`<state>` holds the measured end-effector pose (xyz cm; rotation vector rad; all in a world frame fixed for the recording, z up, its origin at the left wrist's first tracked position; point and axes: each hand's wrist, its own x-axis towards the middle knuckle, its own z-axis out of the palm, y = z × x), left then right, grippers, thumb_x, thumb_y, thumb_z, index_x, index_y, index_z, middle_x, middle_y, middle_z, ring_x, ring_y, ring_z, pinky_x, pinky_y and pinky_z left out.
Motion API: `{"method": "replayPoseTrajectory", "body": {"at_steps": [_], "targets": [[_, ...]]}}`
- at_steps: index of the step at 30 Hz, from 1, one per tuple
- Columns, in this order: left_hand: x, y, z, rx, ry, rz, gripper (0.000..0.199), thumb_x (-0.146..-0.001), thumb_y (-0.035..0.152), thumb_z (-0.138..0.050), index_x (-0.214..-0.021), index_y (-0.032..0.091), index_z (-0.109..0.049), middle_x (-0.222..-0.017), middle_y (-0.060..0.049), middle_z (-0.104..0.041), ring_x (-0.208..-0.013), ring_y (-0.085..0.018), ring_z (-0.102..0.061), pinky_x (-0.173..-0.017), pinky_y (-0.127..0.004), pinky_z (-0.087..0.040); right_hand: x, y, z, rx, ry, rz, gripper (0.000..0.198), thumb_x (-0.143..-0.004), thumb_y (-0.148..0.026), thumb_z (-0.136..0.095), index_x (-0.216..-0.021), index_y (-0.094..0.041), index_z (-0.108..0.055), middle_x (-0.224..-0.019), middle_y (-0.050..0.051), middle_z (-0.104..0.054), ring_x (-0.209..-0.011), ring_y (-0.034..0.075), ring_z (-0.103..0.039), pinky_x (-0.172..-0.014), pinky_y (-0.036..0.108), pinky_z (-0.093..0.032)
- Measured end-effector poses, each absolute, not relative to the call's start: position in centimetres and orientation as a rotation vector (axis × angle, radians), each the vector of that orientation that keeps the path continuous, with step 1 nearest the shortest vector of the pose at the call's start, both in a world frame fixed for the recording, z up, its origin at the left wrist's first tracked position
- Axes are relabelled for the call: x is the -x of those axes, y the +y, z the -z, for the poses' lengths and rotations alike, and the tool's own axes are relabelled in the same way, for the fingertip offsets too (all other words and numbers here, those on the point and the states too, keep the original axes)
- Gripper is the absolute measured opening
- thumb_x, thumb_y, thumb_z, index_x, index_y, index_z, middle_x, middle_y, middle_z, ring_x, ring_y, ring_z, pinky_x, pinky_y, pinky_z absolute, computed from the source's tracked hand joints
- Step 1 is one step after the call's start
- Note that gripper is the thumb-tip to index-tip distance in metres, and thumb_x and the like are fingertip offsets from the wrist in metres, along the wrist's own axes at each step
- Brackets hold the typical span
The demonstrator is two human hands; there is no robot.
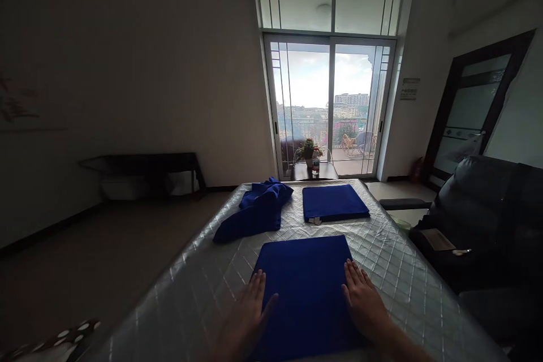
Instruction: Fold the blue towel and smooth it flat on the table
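A flat, square piece of blue folded cloth (307,294) lies on the table in front of me. My left hand (248,308) rests along its left edge, fingers stretched out and thumb apart. On the opposite edge lies my right hand (365,297), its fingers extended forward and its thumb over the cloth. Neither hand grips anything. Farther off to the right sits a neat stack of blue folded cloth (335,202) with small white tags at its front corner. A crumpled blue cloth (258,209) lies in a heap to the left of that stack.
Quilted silvery covering (190,294) spreads over the table. A black armchair (479,220) stands at the right, bearing a flat tan item (438,240). Beyond the far end are a potted plant (307,150) and a bottle (315,162), before a sliding glass door (303,85).
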<state>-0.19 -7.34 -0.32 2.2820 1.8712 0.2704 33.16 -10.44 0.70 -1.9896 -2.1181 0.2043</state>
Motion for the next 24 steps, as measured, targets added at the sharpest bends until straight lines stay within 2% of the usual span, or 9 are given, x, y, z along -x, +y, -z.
{"method": "replayPoseTrajectory", "body": {"at_steps": [3, 7, 10, 15, 21, 24], "targets": [[-6.3, -7.6, -1.4, -2.439, 1.580, -0.288, 0.085, -0.103, 0.069, -0.018, -0.163, 0.010, -0.029, -0.170, -0.012, -0.022, -0.158, -0.030, -0.023, -0.129, -0.049, -0.026, -33.3, -12.5, 0.7, 1.988, -2.126, -0.225, 0.063, -0.105, -0.041, -0.025, -0.161, -0.013, -0.031, -0.169, 0.006, -0.021, -0.158, 0.023, -0.019, -0.130, 0.042, -0.021], [-15.8, -8.5, -1.6, -2.657, 1.122, -0.395, 0.071, -0.108, 0.058, -0.020, -0.162, 0.014, -0.031, -0.169, -0.013, -0.030, -0.157, -0.026, -0.025, -0.128, -0.047, -0.030, -33.4, -13.6, 2.8, 1.963, -2.167, -0.194, 0.061, -0.105, -0.036, -0.029, -0.161, -0.012, -0.031, -0.169, 0.010, -0.024, -0.157, 0.026, -0.022, -0.128, 0.047, -0.026], [-18.7, -8.8, -0.5, -2.711, 1.017, -0.437, 0.068, -0.109, 0.055, -0.022, -0.163, 0.014, -0.030, -0.169, -0.012, -0.031, -0.158, -0.025, -0.024, -0.128, -0.045, -0.029, -33.5, -13.5, 3.2, 1.979, -2.184, -0.187, 0.061, -0.104, -0.035, -0.031, -0.161, -0.013, -0.029, -0.169, 0.009, -0.023, -0.158, 0.025, -0.021, -0.129, 0.044, -0.025], [-12.5, -8.2, 2.3, -2.721, 1.231, -0.397, 0.074, -0.106, 0.062, -0.031, -0.163, 0.017, -0.028, -0.168, -0.011, -0.030, -0.156, -0.028, -0.029, -0.127, -0.048, -0.033, -33.5, -13.6, 2.5, 1.982, -2.163, -0.228, 0.064, -0.106, -0.044, -0.026, -0.161, -0.012, -0.029, -0.169, 0.008, -0.019, -0.158, 0.026, -0.019, -0.129, 0.045, -0.023], [1.2, -9.2, 5.7, -2.477, 1.766, -0.394, 0.080, -0.101, 0.069, -0.036, -0.162, 0.018, -0.028, -0.168, -0.011, -0.029, -0.154, -0.034, -0.033, -0.123, -0.055, -0.037, -33.2, -13.9, 1.8, 2.005, -2.149, -0.310, 0.065, -0.106, -0.043, -0.025, -0.162, -0.009, -0.024, -0.170, 0.007, -0.014, -0.159, 0.024, -0.015, -0.131, 0.042, -0.018], [4.5, -10.6, 5.9, -2.428, 1.848, -0.475, 0.080, -0.100, 0.070, -0.038, -0.162, 0.021, -0.028, -0.168, -0.009, -0.030, -0.153, -0.033, -0.036, -0.121, -0.051, -0.041, -33.2, -13.8, 1.9, 2.024, -2.158, -0.294, 0.065, -0.107, -0.044, -0.022, -0.162, -0.009, -0.024, -0.170, 0.006, -0.013, -0.159, 0.023, -0.013, -0.131, 0.042, -0.017]]}}
